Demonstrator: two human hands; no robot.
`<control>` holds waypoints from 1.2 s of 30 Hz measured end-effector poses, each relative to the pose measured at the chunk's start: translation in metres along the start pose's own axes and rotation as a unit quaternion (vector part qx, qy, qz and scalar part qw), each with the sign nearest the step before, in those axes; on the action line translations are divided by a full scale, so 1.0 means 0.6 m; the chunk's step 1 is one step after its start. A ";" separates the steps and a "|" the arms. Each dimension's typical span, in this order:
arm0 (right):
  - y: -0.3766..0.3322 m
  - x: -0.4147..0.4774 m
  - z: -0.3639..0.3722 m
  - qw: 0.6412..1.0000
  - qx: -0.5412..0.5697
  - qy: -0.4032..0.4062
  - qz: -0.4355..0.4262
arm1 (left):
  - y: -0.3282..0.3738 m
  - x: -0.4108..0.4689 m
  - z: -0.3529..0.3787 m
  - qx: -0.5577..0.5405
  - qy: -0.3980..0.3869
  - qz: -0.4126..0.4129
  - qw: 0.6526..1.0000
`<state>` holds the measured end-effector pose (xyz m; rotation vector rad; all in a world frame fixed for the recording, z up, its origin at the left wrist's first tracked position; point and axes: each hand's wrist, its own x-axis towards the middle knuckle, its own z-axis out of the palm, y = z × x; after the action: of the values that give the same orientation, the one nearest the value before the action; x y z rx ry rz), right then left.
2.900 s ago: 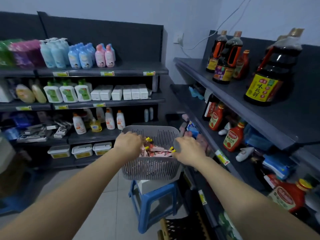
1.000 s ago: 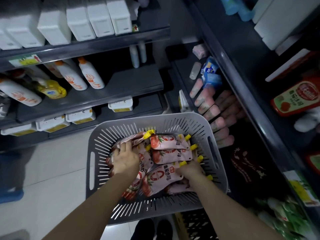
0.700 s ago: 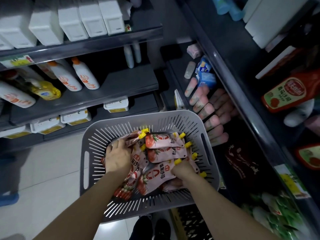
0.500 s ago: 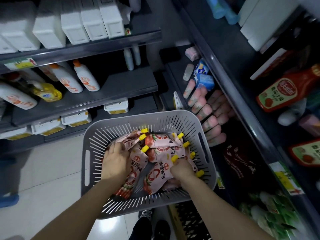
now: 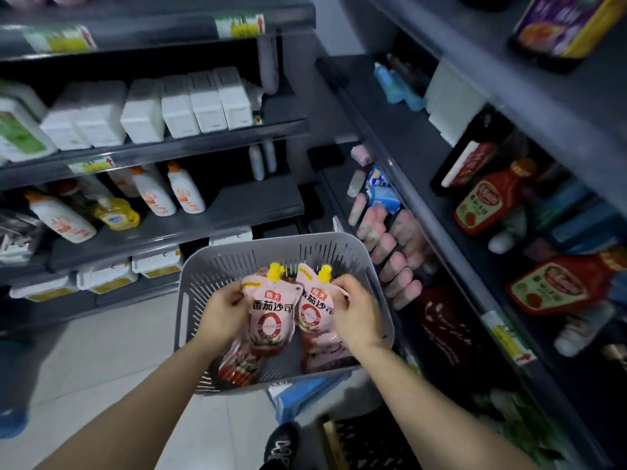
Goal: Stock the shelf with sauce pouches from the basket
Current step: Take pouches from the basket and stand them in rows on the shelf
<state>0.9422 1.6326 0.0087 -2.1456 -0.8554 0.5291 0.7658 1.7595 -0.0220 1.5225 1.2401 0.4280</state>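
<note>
Change: both hands lay low in the pile half a second ago; each has since risen with one pouch stood upright.
Left shelving (image 5: 203,145): dark tiers filling the left of the frame, their front edges running toward the centre.
White bottles (image 5: 185,193): three with orange caps, middle left tier.
Yellow bottle (image 5: 115,217): one, among the white bottles.
Floor (image 5: 112,354): a pale tiled strip in the lower left, between the left shelving and the basket.
Basket (image 5: 190,283): one, grey and slotted, at centre; its right rim is just beside the shelf edge.
Left hand (image 5: 225,312): fingers curled round the left pouch's side.
Left pouch (image 5: 271,317): one, pink, yellow cap up, above the basket floor.
Right pouch (image 5: 314,308): one, touching the left pouch, cap up.
Right hand (image 5: 356,315): fingers wrapped over the right pouch's edge.
Loose pouches (image 5: 237,366): at least two lying in the basket bottom.
Stool (image 5: 305,395): one, blue, under the basket.
Shelf (image 5: 437,232): edge runs diagonally at right of centre.
Shelved pouches (image 5: 386,245): pink rows under that edge; too blurred to count.
Ketchup bottles (image 5: 488,201): two red ones, right side.
</note>
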 end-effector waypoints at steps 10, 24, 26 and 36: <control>-0.058 -0.065 -0.107 0.970 0.206 0.125 0.021 | 0.132 -0.096 0.009 -0.046 0.015 0.067 0.997; -0.099 -0.251 -0.300 0.932 0.188 0.311 -0.005 | 0.278 -0.243 0.028 0.003 -0.076 0.218 0.973; -0.099 -0.288 -0.328 0.926 0.172 0.336 -0.004 | 0.297 -0.270 0.046 -0.009 -0.093 0.235 0.967; -0.069 -0.454 -0.492 0.869 0.199 0.452 -0.032 | 0.408 -0.437 0.159 -0.034 -0.203 0.340 0.918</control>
<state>0.9141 1.3120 0.2527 -1.6730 -0.2411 -0.3301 0.8539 1.5154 0.2436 1.8441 0.3446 0.5554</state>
